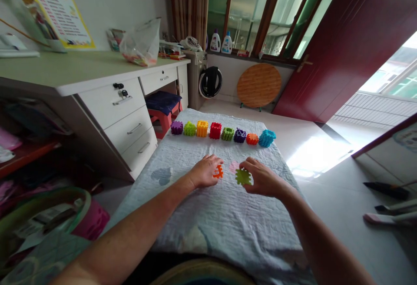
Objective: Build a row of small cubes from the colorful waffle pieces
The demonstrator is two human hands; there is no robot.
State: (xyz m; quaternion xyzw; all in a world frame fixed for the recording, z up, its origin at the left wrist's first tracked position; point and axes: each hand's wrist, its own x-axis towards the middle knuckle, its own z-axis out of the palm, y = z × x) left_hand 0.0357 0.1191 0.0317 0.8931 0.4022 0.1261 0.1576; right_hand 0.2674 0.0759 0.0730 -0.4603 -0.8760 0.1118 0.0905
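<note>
On the cloth-covered table (182, 215), my left hand (206, 172) is closed on an orange puzzle piece (219, 171) with notched edges, partly covered by the fingers. To its right, my right hand (260, 176) grips a green puzzle piece (243, 177) with toothed edges, between thumb and fingers. The two pieces are apart. Beyond the hands stands a row of several toothed cubes, among them a yellow cube (202, 128), a red cube (215, 130), a dark purple cube (240, 135), a small orange cube (252, 139) and a blue cube (267, 138).
A desk with drawers (110, 98) runs along the left, bearing a plastic bag (141, 44). A red stool (164, 104) is beside the table's far left corner. At lower left sits a pink bin (93, 220). A round wooden tabletop (259, 85) leans against the back wall.
</note>
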